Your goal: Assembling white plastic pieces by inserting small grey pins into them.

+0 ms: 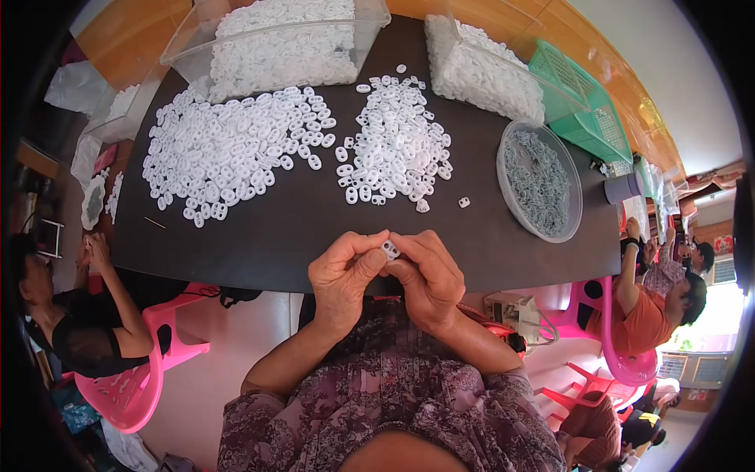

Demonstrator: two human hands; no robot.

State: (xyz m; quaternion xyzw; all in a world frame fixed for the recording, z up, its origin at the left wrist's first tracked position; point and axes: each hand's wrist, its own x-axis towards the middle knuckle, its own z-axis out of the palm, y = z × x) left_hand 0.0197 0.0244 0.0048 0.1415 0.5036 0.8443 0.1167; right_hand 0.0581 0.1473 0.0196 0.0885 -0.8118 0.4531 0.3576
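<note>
Close in front of me, at the near edge of the dark table (472,256), both hands meet on one small white two-hole cord lock (390,250). The fingertips and thumb of my left hand (346,271) pinch it from the left. My right hand (431,275) is closed on its other side, with bent fingers covering part of it. Beyond my hands lies a narrow pile of small white two-hole pieces (397,145). A wider pile of similar oval white pieces (228,149) spreads to its left. One loose white piece (464,202) sits apart, right of the narrow pile.
A round clear tub (578,197) of small grey metal springs stands at the right. Clear bins (370,39) of white pieces line the back, beside a green basket (605,118). A thin stick (155,223) lies left. People on pink chairs (161,346) sit on both sides.
</note>
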